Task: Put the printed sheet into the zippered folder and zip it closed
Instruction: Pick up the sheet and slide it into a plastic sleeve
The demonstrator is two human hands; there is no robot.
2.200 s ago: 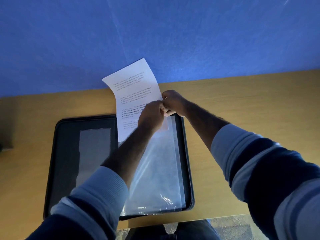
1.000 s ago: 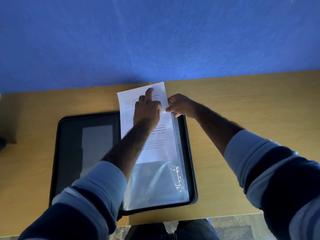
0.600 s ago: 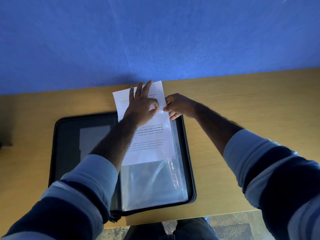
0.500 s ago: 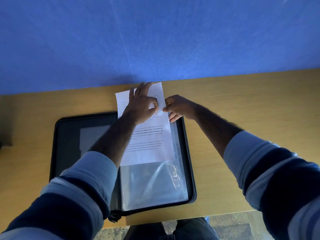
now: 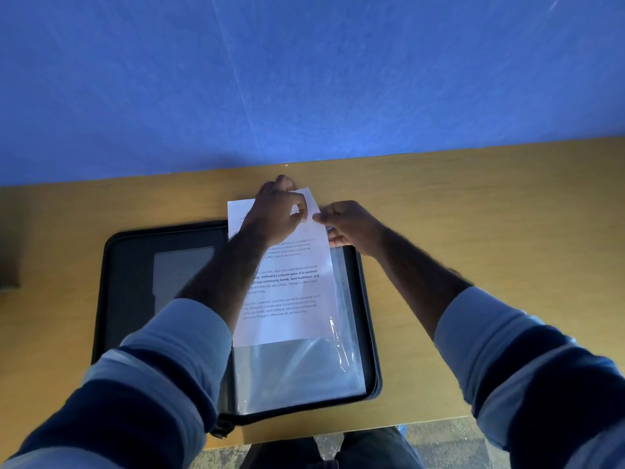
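The black zippered folder [image 5: 128, 265] lies open flat on the wooden desk. Its right half carries a clear plastic sleeve [image 5: 297, 374]. The printed sheet [image 5: 291, 299] sits partway inside that sleeve, its top end sticking out past the folder's far edge. My left hand [image 5: 274, 214] grips the sheet's top edge, fingers curled over it. My right hand [image 5: 348, 225] pinches the sleeve's upper right corner beside the paper. My left forearm hides the sheet's left side.
The wooden desk [image 5: 473, 214] runs against a blue wall [image 5: 304, 79]. A dark object [image 5: 8, 275] stands at the desk's left edge. The desk's near edge and my legs show at the bottom.
The sheet has slid deeper into the clear sleeve from standing upright above it. My left hand moved from flat on the paper to gripping its top edge. My right hand stayed at the sleeve's corner.
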